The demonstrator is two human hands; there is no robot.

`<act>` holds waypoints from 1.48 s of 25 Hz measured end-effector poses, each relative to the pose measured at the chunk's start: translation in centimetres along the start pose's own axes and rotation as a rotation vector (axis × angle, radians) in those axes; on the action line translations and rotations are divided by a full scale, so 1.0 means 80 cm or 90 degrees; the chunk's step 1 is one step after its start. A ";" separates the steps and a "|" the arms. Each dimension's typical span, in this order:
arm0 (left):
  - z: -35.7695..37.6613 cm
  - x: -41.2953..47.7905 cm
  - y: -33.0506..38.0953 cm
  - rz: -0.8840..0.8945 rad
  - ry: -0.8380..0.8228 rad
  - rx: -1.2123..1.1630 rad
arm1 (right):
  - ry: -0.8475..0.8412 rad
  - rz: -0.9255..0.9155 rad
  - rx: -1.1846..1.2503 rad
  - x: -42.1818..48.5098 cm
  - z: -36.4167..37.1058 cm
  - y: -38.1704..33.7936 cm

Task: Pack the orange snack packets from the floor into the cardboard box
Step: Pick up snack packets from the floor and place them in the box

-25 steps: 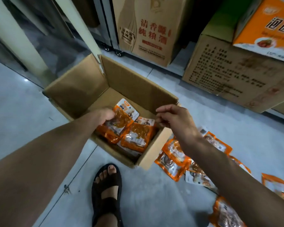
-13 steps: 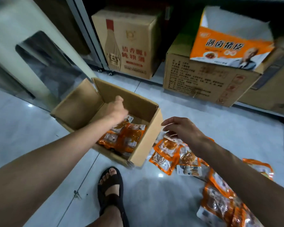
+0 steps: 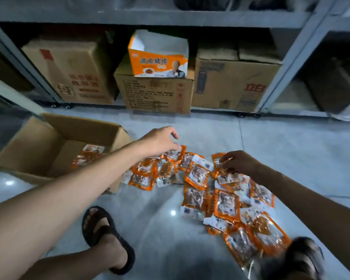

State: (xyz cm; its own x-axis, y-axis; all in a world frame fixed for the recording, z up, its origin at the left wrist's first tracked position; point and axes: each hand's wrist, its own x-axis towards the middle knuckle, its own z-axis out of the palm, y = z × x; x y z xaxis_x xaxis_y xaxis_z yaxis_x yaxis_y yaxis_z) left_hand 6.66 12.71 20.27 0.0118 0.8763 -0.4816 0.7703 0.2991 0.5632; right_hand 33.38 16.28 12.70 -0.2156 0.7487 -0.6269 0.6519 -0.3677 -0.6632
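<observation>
Grey tiled floor — both hands have left the open brown cardboard box: left hand spread empty, right hand pinching scattered orange foil snack packets — next load begins.

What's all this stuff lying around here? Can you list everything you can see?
open cardboard box: one, brown, on the floor at left, flaps up
snack packets in the box: a few, orange, on its bottom
snack packets on the floor: a large scattered pile, too many to count, orange and white, right of the box
stored cartons: three, brown, under the shelving at the back
printed carton: one, orange and white, open, atop the middle carton
metal shelving: grey, along the back
floor: grey glossy tiles
sandals: two, black, on the feet
left hand: open, reaching over the pile
right hand: fingers on a packet
</observation>
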 end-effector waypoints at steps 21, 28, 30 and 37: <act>0.452 0.159 0.011 -0.222 -0.074 -0.023 | 0.133 0.220 -0.303 0.006 -0.020 0.359; 0.455 0.172 0.021 -0.259 0.044 0.035 | -0.034 0.175 -0.206 -0.023 -0.035 0.359; 0.449 0.174 0.019 -0.270 0.031 -0.009 | -0.093 0.107 -0.198 -0.030 -0.004 0.360; 0.401 0.153 -0.017 -0.279 -0.012 -0.201 | 0.027 0.057 -0.187 -0.014 0.095 0.400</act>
State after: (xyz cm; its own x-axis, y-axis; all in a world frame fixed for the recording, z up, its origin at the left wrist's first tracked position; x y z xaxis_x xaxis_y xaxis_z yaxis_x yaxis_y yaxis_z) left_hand 26.20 10.92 -7.89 -0.2541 0.6372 -0.7276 0.4765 0.7372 0.4791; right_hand 48.95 -0.45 -10.91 -0.1215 0.7454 -0.6555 0.8500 -0.2629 -0.4565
